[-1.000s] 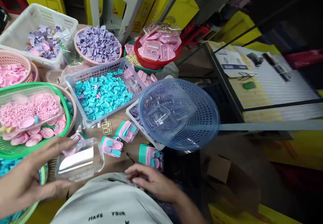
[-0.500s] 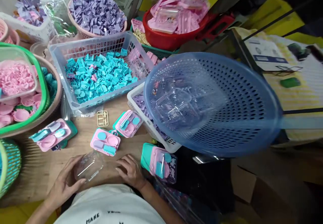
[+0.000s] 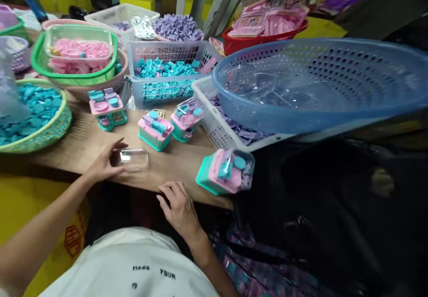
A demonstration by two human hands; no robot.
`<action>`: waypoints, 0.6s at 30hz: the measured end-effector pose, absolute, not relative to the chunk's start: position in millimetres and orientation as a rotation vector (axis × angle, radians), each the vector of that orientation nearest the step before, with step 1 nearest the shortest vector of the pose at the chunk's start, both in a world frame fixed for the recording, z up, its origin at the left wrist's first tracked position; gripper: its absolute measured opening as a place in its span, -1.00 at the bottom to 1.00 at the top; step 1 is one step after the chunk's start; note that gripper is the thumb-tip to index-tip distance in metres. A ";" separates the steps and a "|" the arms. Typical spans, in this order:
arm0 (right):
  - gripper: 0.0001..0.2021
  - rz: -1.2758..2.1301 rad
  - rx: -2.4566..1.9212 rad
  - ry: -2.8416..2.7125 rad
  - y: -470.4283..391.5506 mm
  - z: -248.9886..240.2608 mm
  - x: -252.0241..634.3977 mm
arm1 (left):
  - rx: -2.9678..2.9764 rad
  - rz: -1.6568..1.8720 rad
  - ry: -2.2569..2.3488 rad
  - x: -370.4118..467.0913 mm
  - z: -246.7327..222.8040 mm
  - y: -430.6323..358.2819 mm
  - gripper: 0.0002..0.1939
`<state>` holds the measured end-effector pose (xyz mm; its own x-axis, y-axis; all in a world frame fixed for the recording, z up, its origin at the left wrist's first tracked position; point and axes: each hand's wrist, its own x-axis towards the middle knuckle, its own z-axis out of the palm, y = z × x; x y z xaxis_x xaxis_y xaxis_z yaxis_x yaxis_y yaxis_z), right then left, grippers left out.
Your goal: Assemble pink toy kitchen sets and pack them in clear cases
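"What's just changed?"
"The clear, boxy plastic cover [image 3: 135, 159], up in the air a second ago, is now down on the brown wooden tabletop [image 3: 187, 167], near the front edge."
"Still gripped?"
"Yes, the left hand [image 3: 105, 162] grasps its left end between thumb and fingers."
"And the right hand [image 3: 180, 208]?"
"Released, loosely curled at the table's edge, nothing visible in it."
"Meaning what for the work?"
"The cover seems steadied rather than fitted: it lies apart from the pink-and-teal plastic toy kitchen [image 3: 155, 132] just beyond."
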<state>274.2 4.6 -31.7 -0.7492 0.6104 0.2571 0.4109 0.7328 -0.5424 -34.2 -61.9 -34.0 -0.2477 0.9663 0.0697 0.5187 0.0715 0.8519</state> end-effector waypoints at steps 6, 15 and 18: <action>-0.84 0.759 -0.783 -2.455 -46.6 -22.9 310.6 | 1.390 1.192 1.882 -35.6 -35.9 -50.7 -0.09; -0.79 0.944 -0.829 -2.278 -29.5 -19.7 265.7 | 1.380 1.337 1.965 -30.3 -46.9 -51.9 -0.25; -0.69 0.973 -0.980 -2.256 -15.2 -22.6 232.0 | 1.361 1.347 1.949 -29.2 -48.6 -54.4 -0.24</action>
